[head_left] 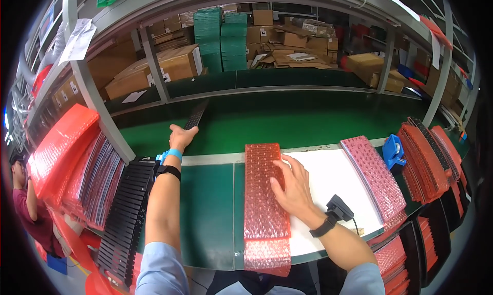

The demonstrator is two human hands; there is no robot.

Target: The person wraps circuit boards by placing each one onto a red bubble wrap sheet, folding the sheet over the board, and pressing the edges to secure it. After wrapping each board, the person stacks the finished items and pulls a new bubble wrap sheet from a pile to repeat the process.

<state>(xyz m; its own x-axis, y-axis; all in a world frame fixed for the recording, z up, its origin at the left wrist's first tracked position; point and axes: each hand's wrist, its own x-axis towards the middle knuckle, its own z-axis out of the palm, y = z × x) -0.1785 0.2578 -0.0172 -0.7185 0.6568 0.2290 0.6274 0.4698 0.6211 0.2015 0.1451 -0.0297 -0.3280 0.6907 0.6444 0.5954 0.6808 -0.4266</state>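
My left hand [182,137] reaches to the green belt, its fingers closed at the near end of a long dark strip with rows of small marks [196,116]. The strip's far end is blurred. A red bubble-wrap pouch [264,192] lies lengthwise before me, its lower end overhanging the table's near edge. My right hand [294,186] rests at the pouch's right edge, fingers spread. Under that hand is a white sheet [328,177]. Another pinkish bubble-wrap pouch [374,179] lies at the sheet's right side.
Stacked red bubble pouches [77,171] and a black slotted rack [126,218] stand left. Right are a blue tape dispenser [393,152] and more wrapped stacks [426,164]. A metal frame post [97,99] rises at left. Cartons [295,40] fill the back. Another person [38,213] is far left.
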